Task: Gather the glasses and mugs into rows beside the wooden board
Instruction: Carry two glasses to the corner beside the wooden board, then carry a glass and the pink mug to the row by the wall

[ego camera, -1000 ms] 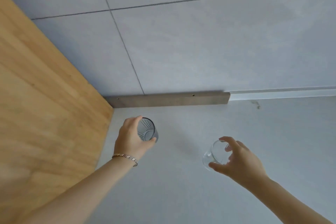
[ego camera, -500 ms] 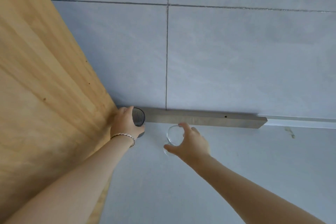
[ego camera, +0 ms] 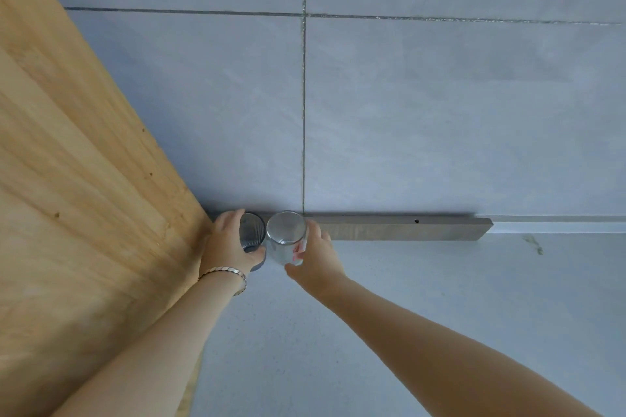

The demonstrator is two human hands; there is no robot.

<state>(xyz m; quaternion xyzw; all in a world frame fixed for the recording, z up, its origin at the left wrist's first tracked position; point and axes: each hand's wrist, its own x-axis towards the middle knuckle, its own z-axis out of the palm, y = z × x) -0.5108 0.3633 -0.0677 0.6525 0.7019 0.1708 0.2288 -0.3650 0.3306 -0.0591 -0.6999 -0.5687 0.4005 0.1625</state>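
From my end, the two glasses sit side by side in the corner where the wooden board meets the back wall. The grey glass is smoky and dark, with fine vertical ribs showing through its round mouth. The clear glass is smooth and plain, its rim a bright ring. They are upright and just beside each other, nearly touching, the grey one nearer the board. I cannot tell whether their bases are fully down on the counter.

My left hand wraps the grey glass, fingers curled over the far rim and thumb hooked on the near side. My right hand grips the clear glass from its right side, fingers curled round the wall, pink showing through the glass. A thin bracelet of flat metal links circles the left wrist.

Behind the glasses a flat, dull grey-brown strip with a small hole runs along the foot of the wall. The board is pale honey timber with long straight grain and a few knots. The countertop is smooth, pale grey and faintly speckled. The wall is large matt grey tiles with thin dark grout lines.
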